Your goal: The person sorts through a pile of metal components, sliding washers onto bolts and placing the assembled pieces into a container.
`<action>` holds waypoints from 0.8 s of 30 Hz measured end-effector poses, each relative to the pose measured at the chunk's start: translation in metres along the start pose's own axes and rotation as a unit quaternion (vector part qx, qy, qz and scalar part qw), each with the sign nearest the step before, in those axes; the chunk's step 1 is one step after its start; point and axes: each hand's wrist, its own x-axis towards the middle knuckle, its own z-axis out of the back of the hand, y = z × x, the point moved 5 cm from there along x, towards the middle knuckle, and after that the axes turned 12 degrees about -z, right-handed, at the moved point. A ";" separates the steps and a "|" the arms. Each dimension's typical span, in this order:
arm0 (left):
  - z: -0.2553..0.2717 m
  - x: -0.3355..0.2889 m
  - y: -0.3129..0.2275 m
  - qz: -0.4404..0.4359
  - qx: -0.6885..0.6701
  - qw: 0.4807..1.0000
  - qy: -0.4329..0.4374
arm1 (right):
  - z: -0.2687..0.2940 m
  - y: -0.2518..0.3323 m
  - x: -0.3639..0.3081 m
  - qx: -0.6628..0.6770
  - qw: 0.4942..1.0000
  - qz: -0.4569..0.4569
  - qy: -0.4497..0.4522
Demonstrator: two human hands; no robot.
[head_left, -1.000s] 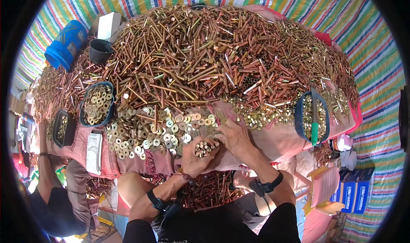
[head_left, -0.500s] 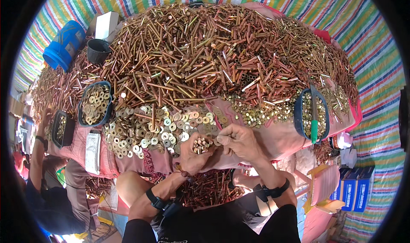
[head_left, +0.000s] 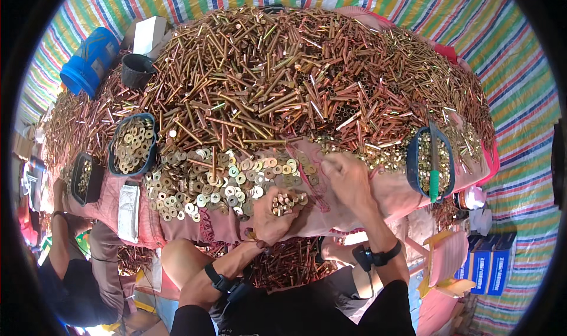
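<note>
My left hand (head_left: 270, 221) is wrapped round a bundle of brass-coloured bolts (head_left: 283, 202), their ends pointing up and away from me. Just beyond it lies a spread of flat washers (head_left: 236, 179). My right hand (head_left: 349, 179) is apart from the left, over the pink cloth (head_left: 384, 191), at the near left end of a strip of small nuts (head_left: 378, 156). Its fingers are curled together, and whatever they may hold is hidden. Behind both hands rises a wide heap of long bolts and tubes (head_left: 266, 76).
A blue tub of washers (head_left: 132, 171) stands left; a blue tub of nuts (head_left: 416, 182) with a green-handled tool (head_left: 434, 185) stands right. Farther left are a dark tub (head_left: 82, 197), a black pot (head_left: 137, 75) and a blue bucket (head_left: 77, 76). Another person's arm (head_left: 59, 241) shows at the left.
My right hand has left the bundle in my left hand and moved right and away from me to the nuts. My left hand still holds the bolts and has barely shifted.
</note>
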 end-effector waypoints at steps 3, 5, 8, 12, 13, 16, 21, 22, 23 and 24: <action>-0.003 0.001 0.001 -0.017 0.005 1.000 0.010 | -0.001 -0.025 0.027 -0.056 0.995 0.024 -0.081; -0.003 -0.003 0.008 0.022 -0.066 0.998 0.012 | -0.013 -0.030 0.041 -0.159 0.985 -0.059 -0.043; -0.006 -0.001 0.004 0.006 -0.037 0.999 0.023 | -0.017 -0.042 0.048 -0.225 0.971 -0.069 -0.039; -0.001 0.000 0.004 0.005 -0.041 0.999 0.028 | -0.014 -0.039 0.055 -0.233 0.970 -0.060 -0.047; 0.000 -0.001 0.004 0.006 -0.040 0.999 0.027 | -0.013 -0.039 0.054 -0.232 0.970 -0.059 -0.046; -0.002 -0.001 0.002 0.009 -0.049 0.998 0.034 | 0.006 -0.023 0.039 -0.060 0.989 0.040 -0.132; -0.003 0.003 -0.006 0.029 -0.044 0.998 0.023 | 0.014 -0.022 0.016 0.375 0.905 -0.198 0.045; -0.004 0.002 -0.004 0.029 -0.043 0.998 0.024 | 0.010 -0.020 0.010 0.439 0.868 -0.218 0.082; -0.004 0.002 -0.002 0.013 -0.055 0.998 0.014 | 0.006 -0.020 0.005 0.473 0.853 -0.199 0.089; -0.004 0.003 -0.002 -0.002 -0.067 0.998 0.003 | 0.002 -0.017 0.000 0.475 0.852 -0.200 0.090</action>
